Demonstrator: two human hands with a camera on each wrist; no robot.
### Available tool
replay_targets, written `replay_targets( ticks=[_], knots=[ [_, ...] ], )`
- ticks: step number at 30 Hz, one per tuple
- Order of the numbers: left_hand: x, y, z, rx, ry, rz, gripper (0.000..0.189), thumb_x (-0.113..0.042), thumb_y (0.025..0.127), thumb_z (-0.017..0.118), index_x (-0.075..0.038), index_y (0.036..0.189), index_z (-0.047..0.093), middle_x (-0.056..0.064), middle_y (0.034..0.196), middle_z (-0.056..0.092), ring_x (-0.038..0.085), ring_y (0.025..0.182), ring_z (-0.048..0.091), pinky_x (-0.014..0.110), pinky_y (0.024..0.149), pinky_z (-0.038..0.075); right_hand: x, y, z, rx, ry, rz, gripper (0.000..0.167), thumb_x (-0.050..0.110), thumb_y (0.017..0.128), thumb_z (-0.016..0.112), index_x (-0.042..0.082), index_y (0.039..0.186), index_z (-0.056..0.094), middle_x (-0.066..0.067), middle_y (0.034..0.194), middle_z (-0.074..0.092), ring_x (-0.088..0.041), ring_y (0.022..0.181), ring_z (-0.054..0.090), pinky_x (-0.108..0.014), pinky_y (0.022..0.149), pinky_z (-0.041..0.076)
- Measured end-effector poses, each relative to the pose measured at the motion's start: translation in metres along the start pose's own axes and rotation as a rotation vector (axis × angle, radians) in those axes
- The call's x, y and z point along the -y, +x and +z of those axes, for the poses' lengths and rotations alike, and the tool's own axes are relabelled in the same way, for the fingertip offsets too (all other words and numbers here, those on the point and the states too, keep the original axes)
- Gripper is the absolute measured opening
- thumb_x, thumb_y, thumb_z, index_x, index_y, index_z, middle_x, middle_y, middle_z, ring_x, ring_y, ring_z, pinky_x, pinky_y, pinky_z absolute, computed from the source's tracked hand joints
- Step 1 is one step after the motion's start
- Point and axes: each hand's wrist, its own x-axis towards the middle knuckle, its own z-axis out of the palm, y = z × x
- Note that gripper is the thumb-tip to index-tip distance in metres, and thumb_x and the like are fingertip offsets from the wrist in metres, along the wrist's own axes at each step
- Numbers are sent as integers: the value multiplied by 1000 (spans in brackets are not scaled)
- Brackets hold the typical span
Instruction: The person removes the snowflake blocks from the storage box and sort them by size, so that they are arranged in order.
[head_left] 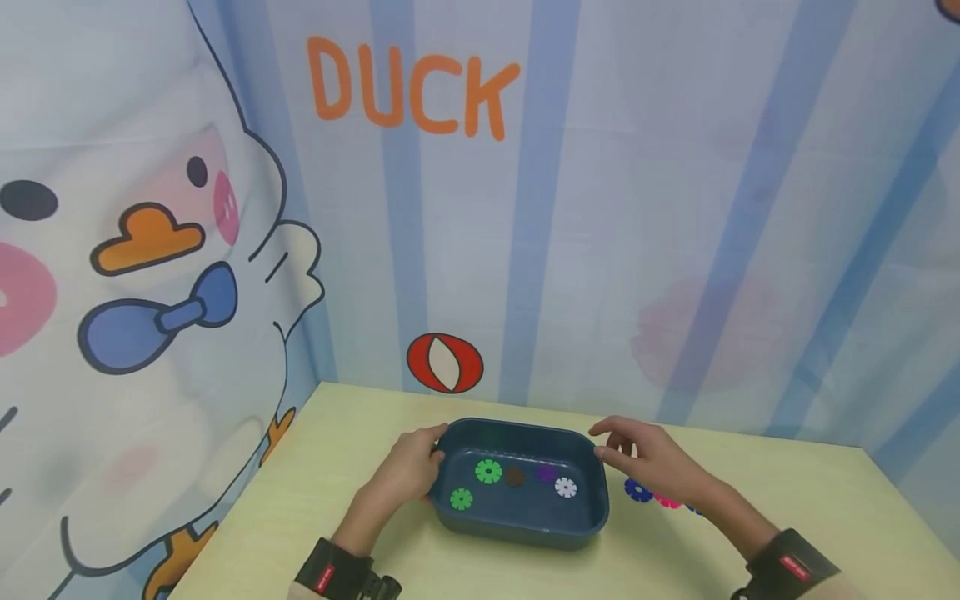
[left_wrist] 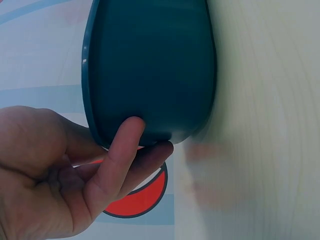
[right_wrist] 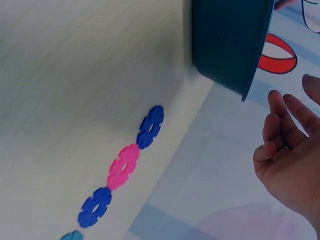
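A dark blue-green plastic bin [head_left: 525, 533] stands on the table in the head view. Inside it lie flat notched discs: a large green disc [head_left: 488, 472], a smaller green disc [head_left: 461, 499], a brown disc [head_left: 514, 477], a purple disc [head_left: 547, 473] and a white disc [head_left: 566, 487]. My left hand [head_left: 411, 467] grips the bin's left end, its fingers [left_wrist: 120, 155] against the outer wall and the thumb at the rim. Beside the right end my right hand [head_left: 660, 458] holds nothing, its fingers loosely bent; a gap separates it from the bin in the right wrist view.
To the right of the bin, a row of notched discs lies on the pale table [head_left: 360, 425]: a blue disc [right_wrist: 150, 127], a pink disc [right_wrist: 123, 166], another blue disc [right_wrist: 95, 207] and a teal disc [right_wrist: 73, 235]. A printed duck curtain [head_left: 465, 250] hangs behind and to the left.
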Motion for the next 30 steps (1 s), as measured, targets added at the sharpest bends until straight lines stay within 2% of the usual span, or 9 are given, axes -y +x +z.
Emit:
replay_targets(
  ticks=[4,9,16,25,30],
  knots=[
    [1,0,0,-4,9,10,51,3,106,56,3,156,48,32,147,58,17,55,69,29,46,57,7,12,8,43,-2,-38,32,29,107,66,8,131,69,6,90,68,-7,75,55,-26,63,50],
    [1,0,-1,0,3,15,50,3,106,56,4,156,48,33,144,60,21,62,72,29,46,58,16,28,21,102,28,-93,34,28,107,66,5,132,68,0,89,69,-5,72,58,-26,65,52],
    [2,0,-2,-1,-1,22,50,3,106,57,5,155,48,32,139,63,21,63,73,29,47,58,22,44,40,153,42,-99,32,26,107,65,4,131,68,-7,93,74,-4,74,62,-26,69,54],
    [4,3,0,4,-2,15,51,3,106,56,4,156,47,32,142,61,18,56,70,30,47,57,28,61,53,181,-33,-119,32,28,106,68,6,129,69,6,95,73,-4,80,65,-29,73,57],
    [3,3,1,1,18,1,50,2,106,56,4,156,48,30,147,59,23,67,74,29,48,56,32,71,62,184,-72,-125,32,27,104,69,4,128,69,6,91,71,-5,77,62,-30,72,56]
  ],
)
